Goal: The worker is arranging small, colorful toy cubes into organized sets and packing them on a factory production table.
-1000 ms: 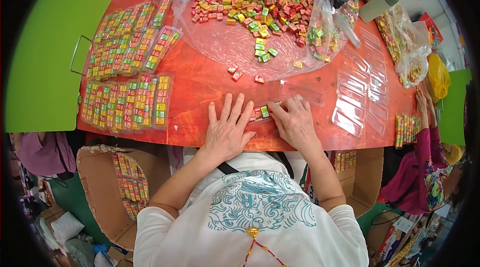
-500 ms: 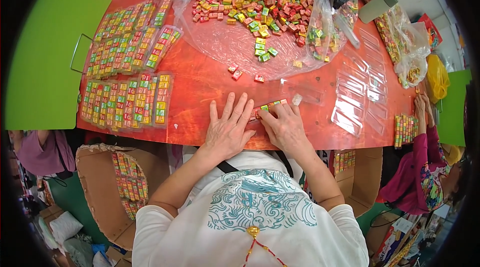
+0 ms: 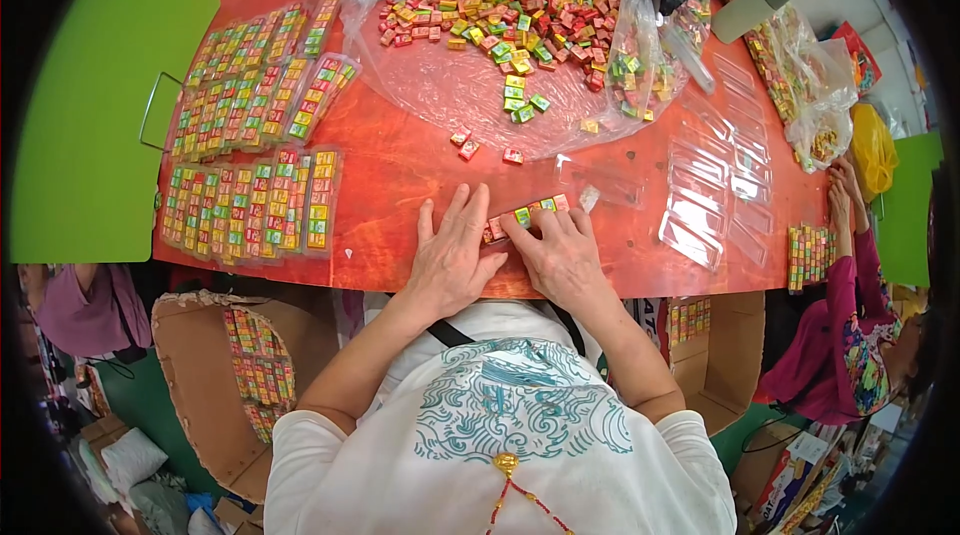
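A short row of small wrapped sweets (image 3: 525,214) in red, pink, yellow and green lies near the table's front edge, apparently in a narrow clear tray mostly hidden by my fingers. My right hand (image 3: 563,253) bends over this row, its fingertips pressed on the pieces. Just left of the row, my left hand (image 3: 446,253) lies flat with fingers stretched out and the thumb toward the row's near end. Beyond it, a few loose red sweets (image 3: 469,150) lie on the tabletop. An unfilled clear plastic tray (image 3: 612,185) rests past my right fingertips, beside a small crumpled whitish bit (image 3: 589,198).
A large heap of sweets (image 3: 530,5) sits on clear plastic sheeting. Filled trays (image 3: 250,205) stand in rows at left; clear trays (image 3: 695,195) lie at right. Cardboard boxes (image 3: 200,385) flank my lap. Another person's hands (image 3: 842,197) work at the right end.
My right hand has shifted slightly left along the row, uncovering green and yellow pieces at its far end. My left hand's fingers have drawn closer together, and it stays almost in place.
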Demonstrator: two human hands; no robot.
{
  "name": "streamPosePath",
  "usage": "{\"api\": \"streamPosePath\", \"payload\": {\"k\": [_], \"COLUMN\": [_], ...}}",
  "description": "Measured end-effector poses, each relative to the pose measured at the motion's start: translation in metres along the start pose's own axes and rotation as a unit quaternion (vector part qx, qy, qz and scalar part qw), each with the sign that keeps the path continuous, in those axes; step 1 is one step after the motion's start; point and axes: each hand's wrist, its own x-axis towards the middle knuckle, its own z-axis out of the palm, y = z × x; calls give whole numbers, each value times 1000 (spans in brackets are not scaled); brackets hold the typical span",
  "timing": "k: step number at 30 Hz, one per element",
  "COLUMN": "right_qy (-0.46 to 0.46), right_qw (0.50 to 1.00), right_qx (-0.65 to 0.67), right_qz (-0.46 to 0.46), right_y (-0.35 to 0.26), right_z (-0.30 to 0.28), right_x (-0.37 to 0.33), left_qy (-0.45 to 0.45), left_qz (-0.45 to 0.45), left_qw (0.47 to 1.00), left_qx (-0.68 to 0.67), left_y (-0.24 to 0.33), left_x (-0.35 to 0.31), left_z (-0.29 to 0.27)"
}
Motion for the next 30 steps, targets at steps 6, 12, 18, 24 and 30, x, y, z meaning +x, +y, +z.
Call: {"api": "streamPosePath", "payload": {"k": [6, 12, 18, 24, 30], "right_qy": [0, -16, 23, 110, 133], "right_qw": [1000, 999, 996, 990, 982], "right_qx": [20, 38, 86, 72, 83], "right_qz": [10, 6, 29, 51, 107], "right_y": [-8, -17, -10, 0, 3], "right_z": [-5, 0, -5, -1, 6], "right_x": [-1, -2, -12, -40, -58], "left_qy": [-6, -42, -60, 14, 63], "left_qz": [-27, -40, -38, 78, 136], "left_qw": [997, 990, 991, 984, 984], "left_qx": [66, 131, 111, 160, 101], "left_y": [5, 9, 8, 21, 26], "left_x": [-4, -1, 5, 19, 32], "left_z": [3, 4, 0, 4, 16]}}
